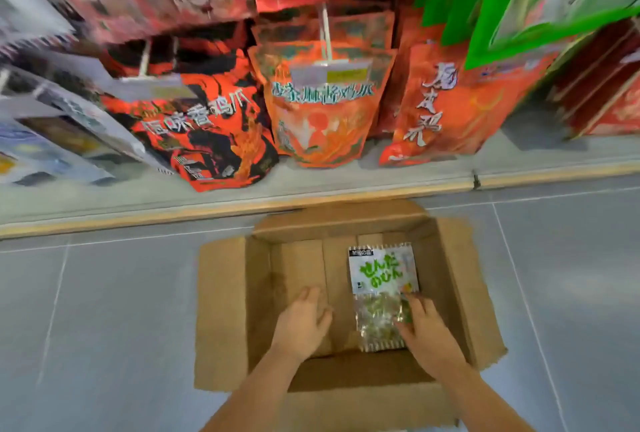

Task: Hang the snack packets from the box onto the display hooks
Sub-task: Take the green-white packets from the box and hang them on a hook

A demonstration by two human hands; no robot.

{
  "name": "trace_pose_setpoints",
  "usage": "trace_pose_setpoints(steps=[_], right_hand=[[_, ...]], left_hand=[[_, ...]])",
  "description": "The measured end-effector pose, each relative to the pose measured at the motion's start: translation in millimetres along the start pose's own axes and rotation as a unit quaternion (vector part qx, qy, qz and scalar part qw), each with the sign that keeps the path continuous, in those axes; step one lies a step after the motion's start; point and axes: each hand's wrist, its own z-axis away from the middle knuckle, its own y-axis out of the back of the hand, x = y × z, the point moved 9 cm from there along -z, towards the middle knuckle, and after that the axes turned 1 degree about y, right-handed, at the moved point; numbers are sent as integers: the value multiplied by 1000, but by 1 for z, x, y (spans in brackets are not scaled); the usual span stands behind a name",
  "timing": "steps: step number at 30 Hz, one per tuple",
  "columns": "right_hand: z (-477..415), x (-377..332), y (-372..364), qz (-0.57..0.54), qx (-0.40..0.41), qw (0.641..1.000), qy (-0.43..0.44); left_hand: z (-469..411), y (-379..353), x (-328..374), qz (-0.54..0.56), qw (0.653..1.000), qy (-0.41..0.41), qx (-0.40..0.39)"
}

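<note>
One packet lies flat on the right of the box, flaps open for easy reach. Right hand has its fingers on the clear end, can't tell if it's pinching. Left hand is relaxed beside it, holding nothing.

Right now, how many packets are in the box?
1. The packet lies flat on the box floor, right of middle, with the right hand touching its lower end. The left hand covers a little floor, so something small could hide there.

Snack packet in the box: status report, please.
Left hand open, inside box. Right hand on snack packet, grip unclear. Packet flat on box bottom. Nothing blocking.
</note>
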Motion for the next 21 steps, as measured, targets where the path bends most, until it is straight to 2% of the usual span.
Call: trace_pose_setpoints(steps=[7, 10, 16, 21], right_hand=[[-84, 78, -91, 14, -51, 995, -85], [-95, 78, -106, 34, -45, 996, -71], [-88, 53, -104, -1, -47, 999, -3], [-53, 15, -58, -69, -26, 996, 42]], left_hand=[[-82, -140, -46, 36, 993, 57, -99], [-94, -165, -42, 142, 977, 94, -126], [-104, -161, -22, 371, 911, 165, -71], [-71, -98, 6, 414, 897, 146, -62]])
